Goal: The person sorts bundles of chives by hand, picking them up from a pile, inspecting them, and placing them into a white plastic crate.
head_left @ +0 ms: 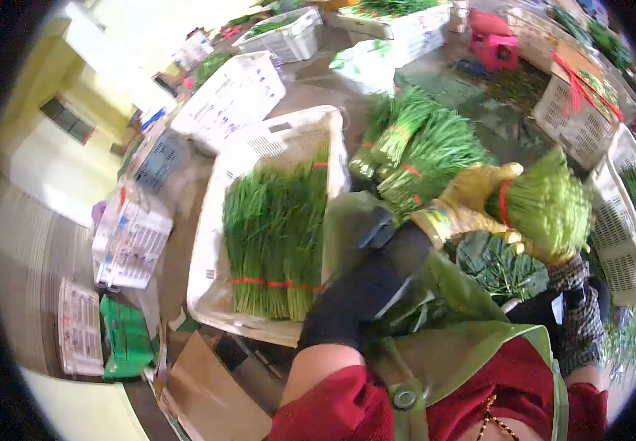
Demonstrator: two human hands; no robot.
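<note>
My left hand (472, 198), in a yellow glove, is wrapped round a bundle of green stalks (553, 202) near its red band. The bundle's pale cut ends face right. My right hand (552, 256) is at the underside of this bundle, mostly hidden and blurred, below it a grey knitted sleeve. Just beyond my left hand lie several banded bundles (436, 143) on the pile. To the left, a white crate (204, 253) holds several upright green bundles (277, 235) with red bands.
Loose dark green leaves (498, 268) lie below my hands. A white crate (623, 239) stands at the right, and another crate with red ribbon (568, 121) behind it. More white crates (233, 95) stand farther back. Cardboard (219, 389) and a green bag (125, 338) are at lower left.
</note>
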